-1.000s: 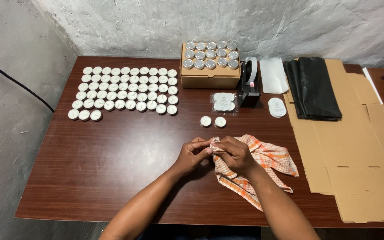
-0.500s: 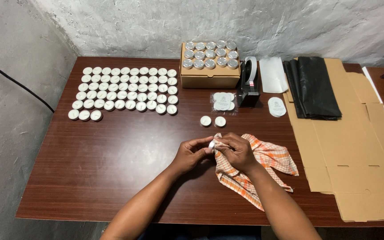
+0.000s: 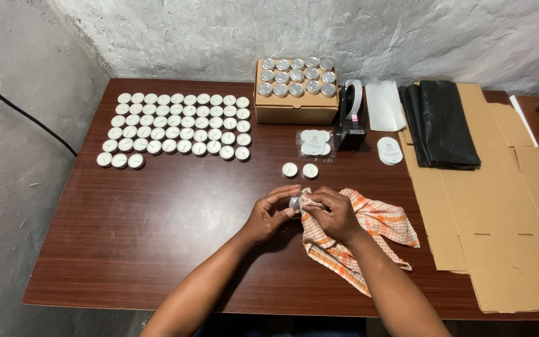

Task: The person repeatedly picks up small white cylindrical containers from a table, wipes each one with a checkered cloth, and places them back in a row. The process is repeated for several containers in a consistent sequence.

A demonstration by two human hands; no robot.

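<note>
Wiping a small round tin [image 3: 294, 202] with an orange checked cloth [image 3: 369, 234].
Left hand [image 3: 269, 215] pinches the tin; right hand [image 3: 332, 215] fingers, seemingly closed, press cloth against it, near a tan box [image 3: 294, 111].

Both forearms come up from the bottom edge of the head view, bare, and converge toward the middle of the frame. The left arm enters at about 7 o'clock and angles toward 1 o'clock; the right arm enters at about 5 o'clock and angles toward 11 o'clock. The left hand [image 3: 271, 214] is curled, its fingers arched over and its thumb underneath, the fingertips pinched together and pointing toward 3 o'clock. The right hand [image 3: 334, 212] is turned knuckles up, its fingers bent and gathered, the tips pointing toward 9 o'clock. The two sets of fingertips meet, touching.
</note>
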